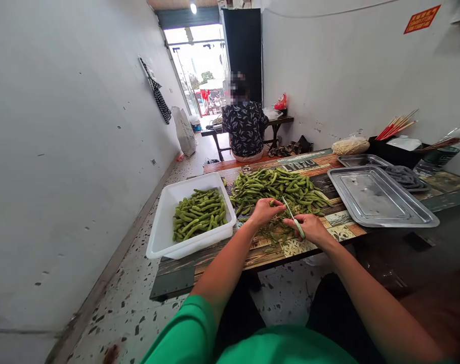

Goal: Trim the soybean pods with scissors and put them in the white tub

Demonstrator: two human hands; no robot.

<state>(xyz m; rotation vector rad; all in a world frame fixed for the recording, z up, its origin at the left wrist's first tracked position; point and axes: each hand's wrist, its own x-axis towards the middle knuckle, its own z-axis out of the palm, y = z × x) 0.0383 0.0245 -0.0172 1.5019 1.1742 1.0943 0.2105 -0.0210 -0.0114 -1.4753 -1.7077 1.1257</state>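
My right hand is closed around the green handles of a pair of scissors, whose blades point up and to the left. Close to the blade tips, my left hand pinches a green soybean pod, mostly covered by the fingers. Behind both hands spreads a large heap of green pods on the patterned table. Cut stems and trimmings lie beneath the hands. To the left, a white plastic tub holds many more pods.
Two metal trays, the nearer one large, lie at the right with grey items beside them. Behind stand a black box of skewers and a bottle. A person sits ahead, facing away. The white tub overhangs the table's left edge.
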